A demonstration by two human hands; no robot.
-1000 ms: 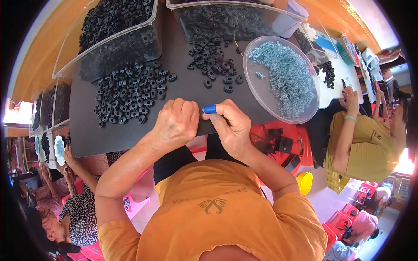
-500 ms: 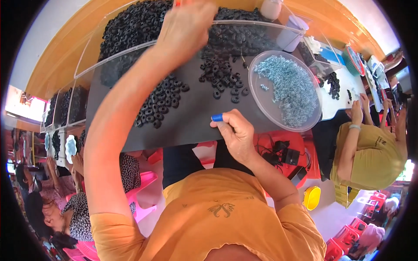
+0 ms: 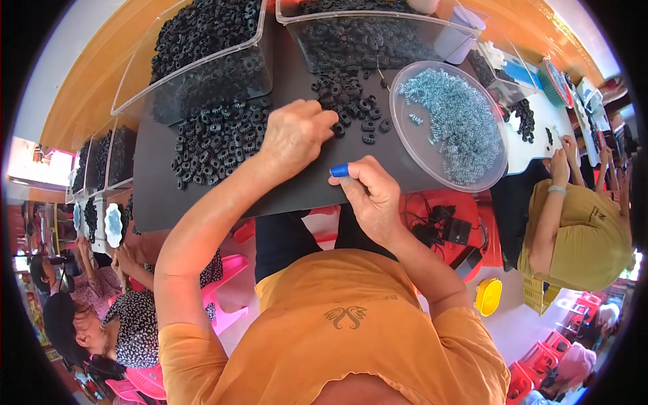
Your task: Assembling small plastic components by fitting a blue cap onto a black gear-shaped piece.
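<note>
My left hand is over the dark table, its fingers curled and their tips mostly hidden. Those fingertips are at the edge of a loose heap of small black plastic parts. A wider heap of similar black parts lies left of that hand. Close to the table's front edge, my right hand is closed in a pinch of thumb and index finger. Blue tape wraps that index fingertip. What the pinch holds is too small to make out. To its right is a round clear tray of small metal springs.
Two clear bins, left and right, hold more black parts at the back. A lilac cup stands by the right bin. Below the table, a red stool carries cables and black adapters. Co-workers sit at both sides.
My left hand has come down from the bins at the back to the loose black parts on the table. My right hand keeps its pinch and has hardly moved.
</note>
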